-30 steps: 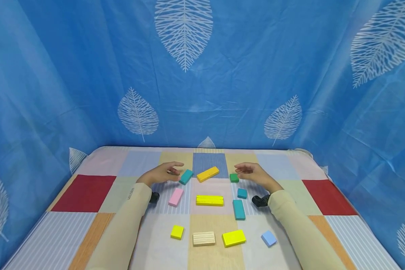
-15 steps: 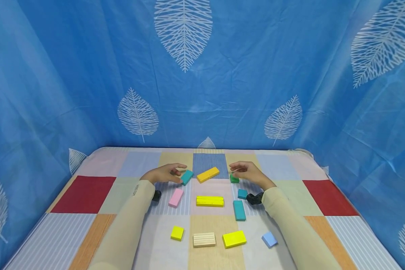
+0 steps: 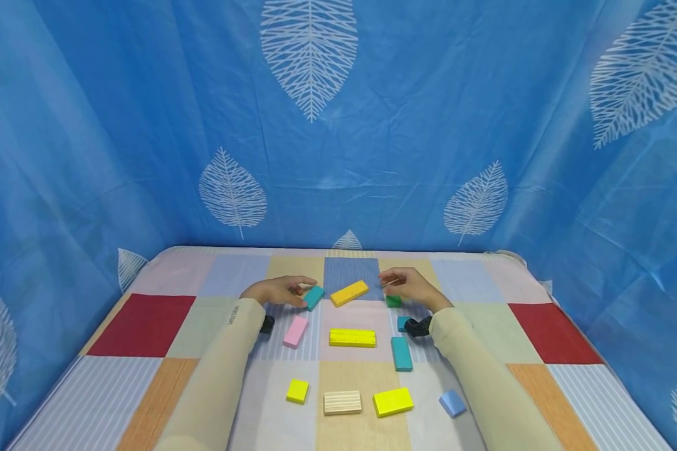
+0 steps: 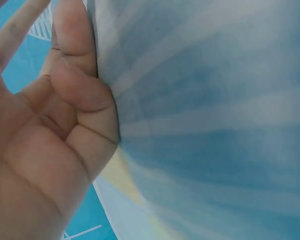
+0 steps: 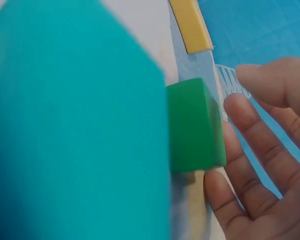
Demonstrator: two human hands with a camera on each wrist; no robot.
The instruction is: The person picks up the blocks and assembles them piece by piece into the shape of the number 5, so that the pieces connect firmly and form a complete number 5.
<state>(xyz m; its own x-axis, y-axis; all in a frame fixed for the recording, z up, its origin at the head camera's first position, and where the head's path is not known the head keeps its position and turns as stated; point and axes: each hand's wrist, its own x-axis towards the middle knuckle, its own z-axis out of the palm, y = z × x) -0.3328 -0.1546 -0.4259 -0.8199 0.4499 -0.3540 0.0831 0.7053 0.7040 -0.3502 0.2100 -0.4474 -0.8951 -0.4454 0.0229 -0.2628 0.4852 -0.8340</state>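
My left hand [image 3: 278,291]: loosely bent, half-wide, at the teal block [image 3: 315,297], touch unclear | my right hand [image 3: 410,287]: loosely spread, just beside the green block [image 3: 393,302] | yellow-orange block [image 3: 350,292]: between them

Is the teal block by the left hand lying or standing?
The teal block lies flat: the head view shows its long face upward.

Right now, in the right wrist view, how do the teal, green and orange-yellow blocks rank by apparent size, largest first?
1. Teal block: looks largest, probably because it is so near; true size unsure.
2. Green block.
3. Orange-yellow block: smallest showing, though the picture's edge cuts it off.
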